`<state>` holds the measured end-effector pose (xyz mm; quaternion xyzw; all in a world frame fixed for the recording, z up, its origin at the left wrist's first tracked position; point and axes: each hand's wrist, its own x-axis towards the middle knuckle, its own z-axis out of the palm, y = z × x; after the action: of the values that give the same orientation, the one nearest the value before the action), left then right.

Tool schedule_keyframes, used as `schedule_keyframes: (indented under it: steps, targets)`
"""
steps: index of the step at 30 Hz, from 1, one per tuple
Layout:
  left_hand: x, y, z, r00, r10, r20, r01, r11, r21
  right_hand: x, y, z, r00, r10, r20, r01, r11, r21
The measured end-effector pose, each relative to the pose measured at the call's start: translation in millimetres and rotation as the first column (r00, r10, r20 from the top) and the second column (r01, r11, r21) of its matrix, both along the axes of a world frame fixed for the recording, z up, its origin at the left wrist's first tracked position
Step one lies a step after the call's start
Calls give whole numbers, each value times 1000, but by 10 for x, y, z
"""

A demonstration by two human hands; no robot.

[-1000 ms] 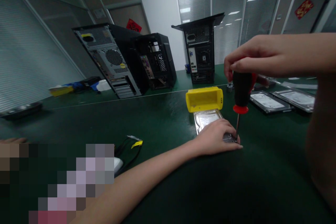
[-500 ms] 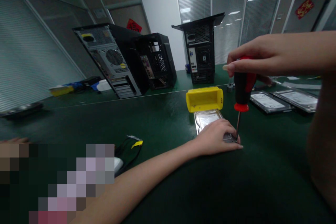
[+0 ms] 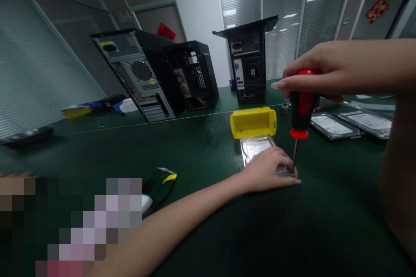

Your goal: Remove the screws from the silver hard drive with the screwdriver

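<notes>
Table (image 3: pixel 182 147) green felt; glass-walled office; computer towers (image 3: pixel 143 73).

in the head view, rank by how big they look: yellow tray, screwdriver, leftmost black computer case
1. leftmost black computer case, largest though farthest
2. yellow tray
3. screwdriver, gripped by the right hand; close to the tray in apparent size, so that order is unsure

Colours on the bench

Dark green bench (image 3: pixel 195 147); screwdriver (image 3: pixel 300 108) with red-and-black handle and red collar; yellow tray (image 3: pixel 252 122); silver drive (image 3: pixel 256 145) with white label; black towers (image 3: pixel 143 73), one with a yellow sticker.
</notes>
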<state>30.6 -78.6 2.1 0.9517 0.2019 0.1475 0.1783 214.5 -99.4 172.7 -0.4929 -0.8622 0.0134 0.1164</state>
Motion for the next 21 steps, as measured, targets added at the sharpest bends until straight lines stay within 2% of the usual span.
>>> schedule_keyframes:
  steps: [8, 14, 21]
  targets:
    - [-1, -1, 9, 1000, -15, -2, 15, 1000, -15, 33, 69, -17, 999, -28, 28, 29, 1000, -9]
    - [2, 2, 0, 1000, -24, 11, 24, 1000, -13, 11, 25, -51, 993, -120, -5, 120, 992, 48]
    - [0, -15, 24, 1000, -6, -6, 5, 1000, -26, 54, 88, -62, 991, -132, -8, 132, 991, 13]
